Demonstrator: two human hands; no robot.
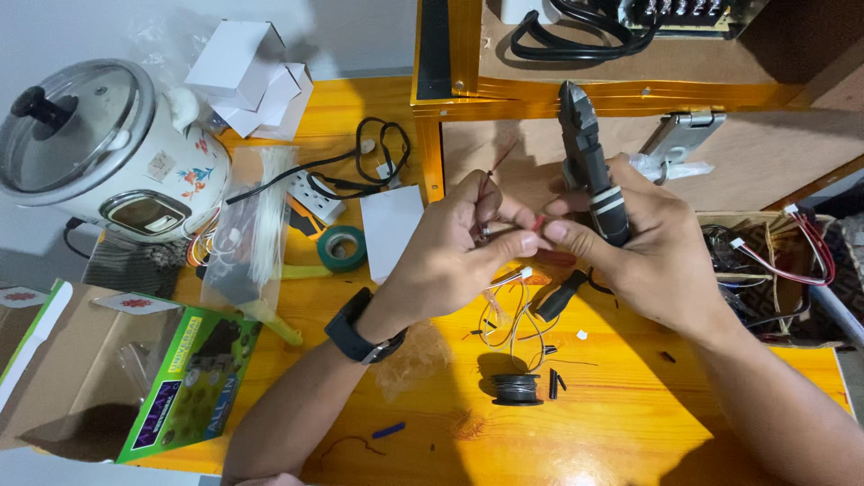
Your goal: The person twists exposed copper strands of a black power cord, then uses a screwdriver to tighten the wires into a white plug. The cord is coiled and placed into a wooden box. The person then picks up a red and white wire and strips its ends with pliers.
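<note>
My left hand [459, 247], with a black watch on its wrist, pinches thin red and black wires [490, 175] that stick up from its fingers. My right hand [648, 243] holds black wire cutters [585, 153] with the jaws pointing up, and its thumb and forefinger meet the left fingertips on a short red wire end [539, 221]. Below the hands hang white and orange wires with a small white connector [524, 274]. A small spool of dark wire [517, 389] stands on the orange table [450, 423] beneath them.
A white rice cooker [99, 144] stands at far left, beside a bag of white cable ties [256, 225], green tape [342, 247], a black cable and white boxes [252, 76]. An open cardboard box [90, 378] sits front left. A box of wired connectors [774, 261] lies right. A wooden frame [630, 81] rises behind.
</note>
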